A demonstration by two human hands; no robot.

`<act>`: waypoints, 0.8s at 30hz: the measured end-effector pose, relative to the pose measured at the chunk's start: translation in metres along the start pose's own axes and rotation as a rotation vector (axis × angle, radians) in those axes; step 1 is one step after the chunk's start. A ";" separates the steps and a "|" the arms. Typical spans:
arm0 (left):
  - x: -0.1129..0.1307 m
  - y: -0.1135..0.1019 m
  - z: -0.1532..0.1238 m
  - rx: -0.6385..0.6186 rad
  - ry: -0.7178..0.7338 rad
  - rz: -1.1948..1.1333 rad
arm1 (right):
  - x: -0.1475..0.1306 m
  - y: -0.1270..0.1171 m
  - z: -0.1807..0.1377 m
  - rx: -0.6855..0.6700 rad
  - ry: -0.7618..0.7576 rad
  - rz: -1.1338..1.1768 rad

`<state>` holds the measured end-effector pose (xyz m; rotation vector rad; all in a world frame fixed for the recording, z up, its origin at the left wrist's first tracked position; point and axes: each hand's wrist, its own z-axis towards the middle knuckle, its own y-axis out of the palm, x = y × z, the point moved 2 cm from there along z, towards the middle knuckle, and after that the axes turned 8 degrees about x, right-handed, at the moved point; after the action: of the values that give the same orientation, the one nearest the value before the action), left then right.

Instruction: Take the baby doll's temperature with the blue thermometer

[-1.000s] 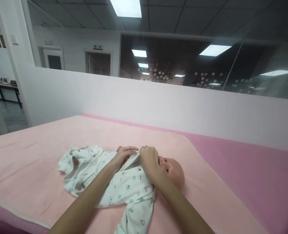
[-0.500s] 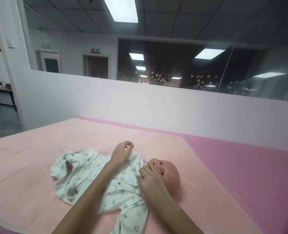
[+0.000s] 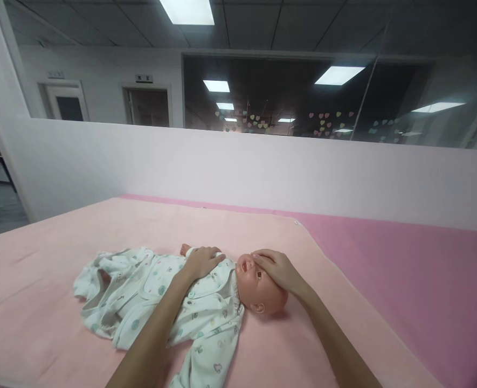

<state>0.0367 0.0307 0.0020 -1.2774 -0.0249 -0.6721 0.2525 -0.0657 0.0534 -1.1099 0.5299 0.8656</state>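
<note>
A baby doll [image 3: 248, 288] lies on its back with its head to the right. It wears a white baby romper [image 3: 206, 318] with small printed figures and green dots. My left hand [image 3: 203, 263] rests on the upper chest of the romper, its fingers stretched out. Across the doll's forehead lies my right hand [image 3: 277, 269], fingers extended and covering part of one eye. Past my left wrist, a small doll hand [image 3: 185, 249] shows from the far sleeve. The near sleeve [image 3: 208, 355] reaches toward me, and the legs of the romper are bunched at the left.
A peach-pink sheet [image 3: 80, 226] lies under the doll, over a darker pink surface [image 3: 384, 253] that shows at the right and back. Beyond stands a low white wall [image 3: 238, 167], with a large window [image 3: 287, 97] above it. Doorways are behind at the left.
My right hand has moved from the doll's neckline to its forehead, uncovering the mouth and collar. My left hand has lowered flat onto the chest. The camera view has shifted slightly.
</note>
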 end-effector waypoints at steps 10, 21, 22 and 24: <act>-0.001 0.000 0.002 -0.044 -0.046 0.039 | 0.024 0.003 0.002 0.016 0.190 0.446; -0.002 -0.001 -0.004 0.006 -0.061 0.018 | 0.052 0.013 -0.006 -0.082 0.586 0.869; -0.002 -0.002 -0.005 0.010 -0.073 0.006 | 0.054 0.015 -0.007 -0.091 0.617 0.892; -0.002 -0.002 -0.005 0.008 -0.083 -0.011 | 0.054 0.019 -0.011 -0.115 0.624 0.899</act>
<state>0.0320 0.0270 0.0012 -1.2971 -0.1022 -0.6274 0.2686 -0.0548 -0.0015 -1.2486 1.5898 1.3198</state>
